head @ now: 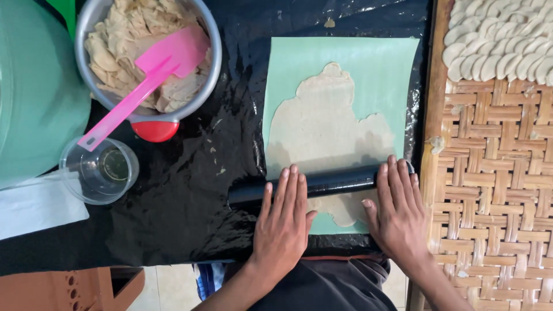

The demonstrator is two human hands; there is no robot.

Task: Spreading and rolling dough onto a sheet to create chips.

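A black rolling pin lies across the near part of a thin, ragged sheet of pale dough. The dough rests on a green mat. My left hand lies flat on the pin's left part, fingers stretched out over it. My right hand presses flat on the pin's right end, fingers together and pointing away from me. A little dough shows between my hands, below the pin.
A metal bowl of dough pieces with a pink spatula stands at the back left, a clear glass cup in front of it. Black plastic sheet covers the table. A woven tray with shaped dough pieces lies on the right.
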